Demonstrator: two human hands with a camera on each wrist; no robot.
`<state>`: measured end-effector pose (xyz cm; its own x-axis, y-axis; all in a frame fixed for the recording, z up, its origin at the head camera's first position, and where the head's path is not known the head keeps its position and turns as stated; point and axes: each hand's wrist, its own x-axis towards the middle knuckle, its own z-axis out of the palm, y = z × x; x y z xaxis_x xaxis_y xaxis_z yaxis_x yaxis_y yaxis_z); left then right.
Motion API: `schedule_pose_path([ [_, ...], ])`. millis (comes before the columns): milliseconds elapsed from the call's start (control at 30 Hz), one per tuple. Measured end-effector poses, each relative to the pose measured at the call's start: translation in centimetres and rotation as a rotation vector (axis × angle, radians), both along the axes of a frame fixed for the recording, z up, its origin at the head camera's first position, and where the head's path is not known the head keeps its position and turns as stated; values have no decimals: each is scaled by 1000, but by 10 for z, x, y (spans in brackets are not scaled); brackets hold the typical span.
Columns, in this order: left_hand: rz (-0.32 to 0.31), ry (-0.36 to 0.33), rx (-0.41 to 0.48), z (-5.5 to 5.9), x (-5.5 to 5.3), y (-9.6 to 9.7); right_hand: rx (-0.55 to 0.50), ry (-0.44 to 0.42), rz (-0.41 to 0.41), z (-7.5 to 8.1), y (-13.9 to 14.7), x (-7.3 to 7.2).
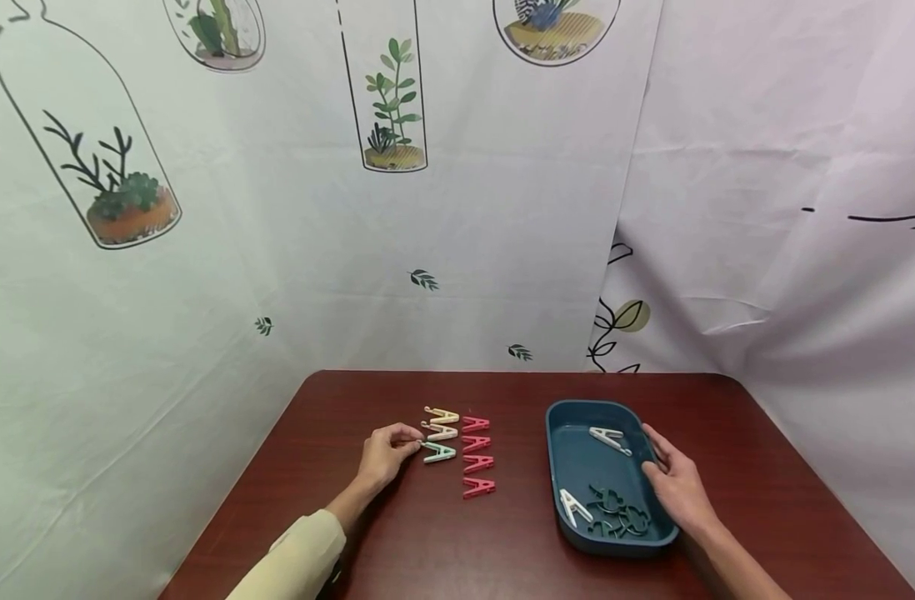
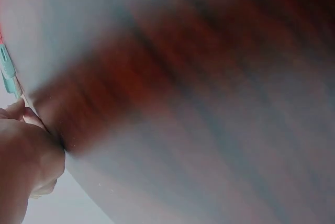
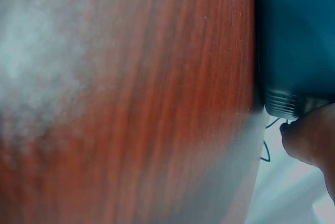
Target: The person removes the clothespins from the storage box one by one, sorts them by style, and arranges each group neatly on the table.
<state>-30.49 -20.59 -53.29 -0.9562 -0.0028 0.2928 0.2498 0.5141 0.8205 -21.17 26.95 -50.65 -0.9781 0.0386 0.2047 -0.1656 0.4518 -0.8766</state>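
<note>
My left hand (image 1: 384, 457) pinches the near end of a mint-green clothespin (image 1: 438, 452) on the table. In the left wrist view, the fingertips meet the end of this mint clothespin (image 2: 7, 67). A cream clothespin (image 1: 441, 432) and a pale yellow one (image 1: 442, 415) lie just beyond it in a column. Beside them runs a column of several red clothespins (image 1: 478, 462). My right hand (image 1: 677, 479) grips the right rim of a blue tray (image 1: 577, 457), thumb over the edge. Inside are two white clothespins (image 1: 610, 437) and several dark green clips (image 1: 621, 512).
The dark red-brown wooden table (image 1: 517, 567) has rounded far corners. White printed cloth (image 1: 502, 250) hangs behind it and along both sides. The tray stands to the right of the red clothespins, with bare tabletop between them.
</note>
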Motion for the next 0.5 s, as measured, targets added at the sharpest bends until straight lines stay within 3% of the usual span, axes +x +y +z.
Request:
schedule_pose_path([
  [500,40,6,-72,-1,-1,4,-7,-19,-4,0,0,0],
])
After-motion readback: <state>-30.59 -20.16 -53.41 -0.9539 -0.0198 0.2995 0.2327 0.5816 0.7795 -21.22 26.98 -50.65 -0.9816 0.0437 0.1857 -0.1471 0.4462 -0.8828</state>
